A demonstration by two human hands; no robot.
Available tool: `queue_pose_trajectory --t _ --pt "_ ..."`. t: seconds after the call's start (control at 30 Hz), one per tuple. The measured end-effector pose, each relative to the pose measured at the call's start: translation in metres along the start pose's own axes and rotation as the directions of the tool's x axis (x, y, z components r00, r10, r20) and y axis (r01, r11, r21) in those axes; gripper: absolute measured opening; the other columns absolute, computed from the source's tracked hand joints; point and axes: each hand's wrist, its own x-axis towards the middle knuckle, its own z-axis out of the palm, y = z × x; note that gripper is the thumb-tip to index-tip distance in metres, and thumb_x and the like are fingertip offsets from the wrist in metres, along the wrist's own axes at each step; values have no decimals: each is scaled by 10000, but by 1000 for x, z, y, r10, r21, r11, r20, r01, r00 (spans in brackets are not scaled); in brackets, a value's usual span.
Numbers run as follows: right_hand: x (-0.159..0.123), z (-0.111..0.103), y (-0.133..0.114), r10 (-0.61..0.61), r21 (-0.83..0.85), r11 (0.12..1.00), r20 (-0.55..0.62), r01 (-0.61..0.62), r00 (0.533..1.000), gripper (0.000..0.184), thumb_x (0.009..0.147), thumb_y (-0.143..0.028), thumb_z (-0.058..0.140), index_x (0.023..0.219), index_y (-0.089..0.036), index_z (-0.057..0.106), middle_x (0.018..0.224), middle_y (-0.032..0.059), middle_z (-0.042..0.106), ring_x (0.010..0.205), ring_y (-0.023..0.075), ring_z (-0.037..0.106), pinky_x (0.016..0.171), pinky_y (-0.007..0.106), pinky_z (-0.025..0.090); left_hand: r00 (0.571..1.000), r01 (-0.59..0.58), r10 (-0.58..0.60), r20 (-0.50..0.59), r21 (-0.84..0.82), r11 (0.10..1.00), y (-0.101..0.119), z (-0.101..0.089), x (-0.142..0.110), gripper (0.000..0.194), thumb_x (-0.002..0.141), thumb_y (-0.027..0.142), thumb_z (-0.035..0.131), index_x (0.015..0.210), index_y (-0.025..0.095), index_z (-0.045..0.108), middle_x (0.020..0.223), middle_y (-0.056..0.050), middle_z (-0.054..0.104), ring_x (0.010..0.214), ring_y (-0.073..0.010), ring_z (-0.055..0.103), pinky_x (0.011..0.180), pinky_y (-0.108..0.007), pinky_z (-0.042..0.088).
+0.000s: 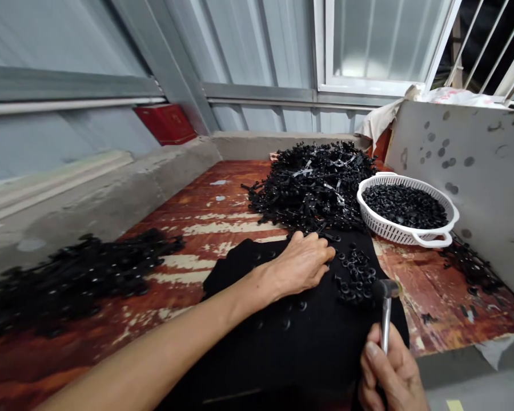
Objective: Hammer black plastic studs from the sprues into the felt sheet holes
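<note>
My right hand is wrapped round the handle of a small hammer, its dark head up and a worn yellowish face pointing right. My left hand reaches across a black cloth, its fingers curled downward and closed. Whatever those fingertips pinch, if anything, is hidden under the hand. Just right of it lies a loose heap of small black ring-shaped parts on the cloth. A few similar round pieces are scattered below my left wrist.
Behind the cloth rises a large pile of black strip-like parts. A white plastic basket full of small black pieces stands at right. More black parts lie at left on the worn red tabletop. A grey spotted panel borders the right side.
</note>
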Motion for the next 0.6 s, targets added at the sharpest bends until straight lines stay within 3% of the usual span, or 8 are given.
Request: queue_pose_trajectory --t 0.07,0.23,0.4,0.5,0.6 --pt "-1 1 -2 3 -8 1000 -6 -3 1000 417 785 -547 703 857 -215 463 502 -142 437 321 -28 212 341 91 213 999 23 -22 38 -32 999 5 3 -1 152 901 142 447 855 178 587 850 -40 636 829 -205 558 743 -354 365" --pt "-2 4 -10 26 6 1000 12 -26 1000 409 769 -518 728 919 -212 502 601 -108 542 290 -23 306 311 114 335 996 36 -44 -82 -100 994 19 13 -18 152 919 164 452 841 184 582 820 -26 636 822 -204 555 747 -365 342" --pt "0 0 -9 20 -2 1000 30 -20 999 390 764 -496 740 908 -207 521 611 -103 554 285 -29 282 302 116 336 998 30 -35 -52 -103 994 29 18 -33 211 929 146 404 860 190 599 831 -36 628 816 -212 547 751 -379 356" --pt "1 -3 -4 1 -17 1000 14 0 1000 389 763 -496 742 914 -210 526 608 -94 556 289 -33 263 310 111 293 983 98 -122 -140 -167 981 12 19 -24 195 942 260 443 1048 188 590 1012 -73 626 956 -239 548 834 -400 395" --pt "3 -5 0 1 -22 1000 -5 -2 1000 422 736 -516 761 906 -209 526 577 -86 561 300 -38 254 332 97 218 924 253 -314 -220 -264 931 -19 20 -4 299 908 310 497 1154 149 555 1169 -146 559 1076 -290 511 925 -462 398"
